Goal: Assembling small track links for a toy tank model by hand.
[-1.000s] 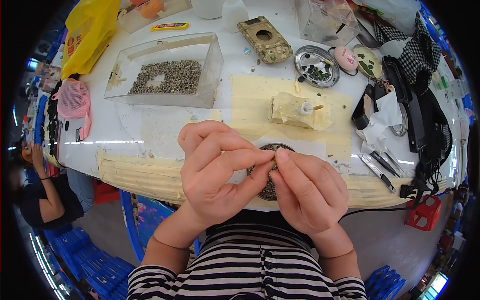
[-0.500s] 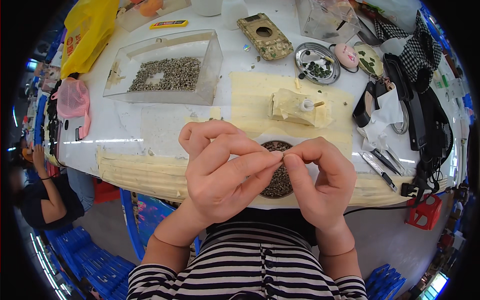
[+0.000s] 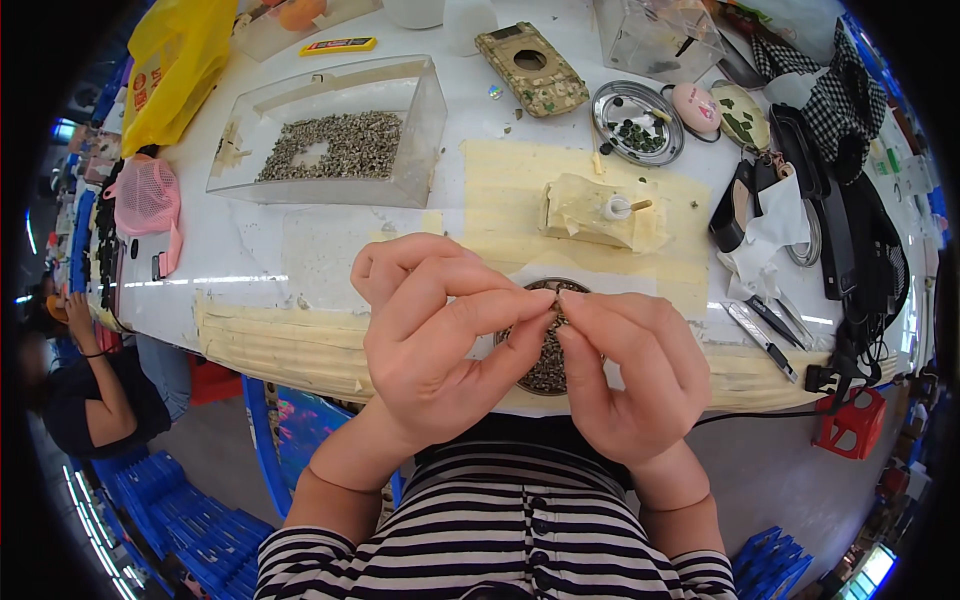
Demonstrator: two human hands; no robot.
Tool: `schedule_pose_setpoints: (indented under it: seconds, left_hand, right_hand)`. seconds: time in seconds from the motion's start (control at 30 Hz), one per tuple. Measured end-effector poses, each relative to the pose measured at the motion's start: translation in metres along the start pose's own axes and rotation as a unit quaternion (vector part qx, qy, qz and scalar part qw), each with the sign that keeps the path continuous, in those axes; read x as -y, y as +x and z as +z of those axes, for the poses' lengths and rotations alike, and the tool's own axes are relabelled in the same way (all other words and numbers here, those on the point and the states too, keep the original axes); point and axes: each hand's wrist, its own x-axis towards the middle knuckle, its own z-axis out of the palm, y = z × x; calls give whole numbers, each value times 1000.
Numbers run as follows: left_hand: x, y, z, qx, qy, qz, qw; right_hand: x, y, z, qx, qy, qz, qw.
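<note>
— Floor (image 3: 215, 460) first: what colour reaches you out there?

— Grey, on my feed. Blue plastic pieces (image 3: 205, 510) sit near left, a red stool (image 3: 852, 425) stands at the right, and another person (image 3: 95, 400) in dark clothing is at the left edge.

— And the work surface?

— I have a white, glossy table (image 3: 190, 250) with bright streaks of reflected light. Beige tape (image 3: 280, 335) is layered along its near edge.

— Anything printed on the things there?

— Going down in size: a clear box (image 3: 320, 195) stands far and left of centre, with small grey grains inside. The yellow bag (image 3: 185, 60), at the far left, carries red lettering. Then the left hand (image 3: 435, 350) and right hand (image 3: 645, 375), at the near middle. Beyond them lies a camouflage-patterned hull (image 3: 545, 85) with a round hole. A flat yellow pack (image 3: 338, 46), far left, has print too small for me to read; a pink rounded case (image 3: 696, 107), far right, bears a small printed mark.

— The grip?

— Both hands are pinched, thumb to forefinger, on one tiny piece (image 3: 557, 308), above a round dish (image 3: 555, 281) of grains. I can't make out what it is.
</note>
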Motion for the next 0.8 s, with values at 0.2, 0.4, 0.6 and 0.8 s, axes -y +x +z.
schedule_pose_setpoints:
  seconds: [0.2,0.4,0.6,0.8]
  left_hand:
    - [2,-1,1,-9,6,-27,1000]
    - [4,-2,2,-14,-23,-38,999]
    - [-5,1,-2,17,23,1,1000]
    - [-7,0,-3,39,45,16,998]
  right_hand:
    - [-3,-2,2,4,-83,-103,991]
    - [-4,-3,6,-15,-45,-65,997]
    - [1,-2,2,-14,3,32,999]
    - [0,2,-5,21,75,127,989]
